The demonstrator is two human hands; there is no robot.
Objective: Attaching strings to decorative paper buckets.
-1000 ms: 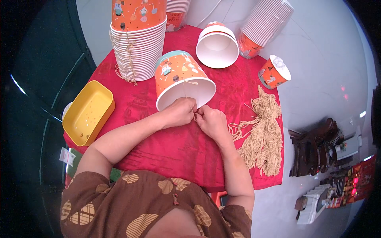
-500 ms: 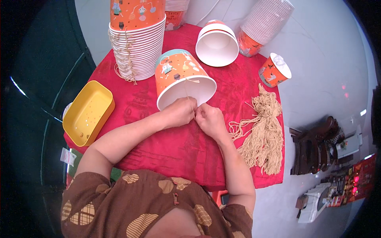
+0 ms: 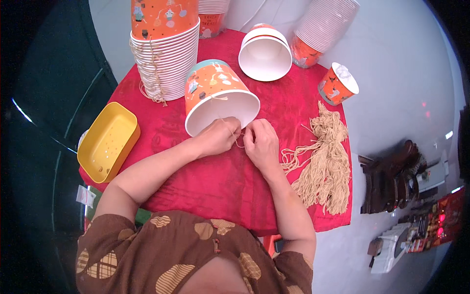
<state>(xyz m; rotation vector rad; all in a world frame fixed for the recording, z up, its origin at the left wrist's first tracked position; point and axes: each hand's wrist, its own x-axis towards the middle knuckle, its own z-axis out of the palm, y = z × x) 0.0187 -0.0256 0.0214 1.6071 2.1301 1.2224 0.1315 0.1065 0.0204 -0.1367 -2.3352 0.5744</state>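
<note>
An orange paper bucket [image 3: 215,81] with cartoon figures and a white inside lies tilted on the red cloth, its mouth turned towards me. A thin tan string [image 3: 220,98] passes through its side near the rim and runs down across the mouth. My left hand [image 3: 219,136], just in front of the lower rim, is closed on the string. Close beside it on the right, my right hand [image 3: 262,145] pinches the string too; its fingertips are partly hidden. Between both hands a small loop of string hangs.
A tall bucket stack [image 3: 164,63] with strings stands back left. A yellow tub [image 3: 132,142] holding small bits sits left. Two nested buckets [image 3: 265,59] lie behind. Right are a tan string bundle [image 3: 328,161], a small orange cup [image 3: 338,85] and a wrapped cup stack [image 3: 323,32].
My hands have come slightly apart, and a loop of string now shows between them. In the picture the bucket sits a little further left.
</note>
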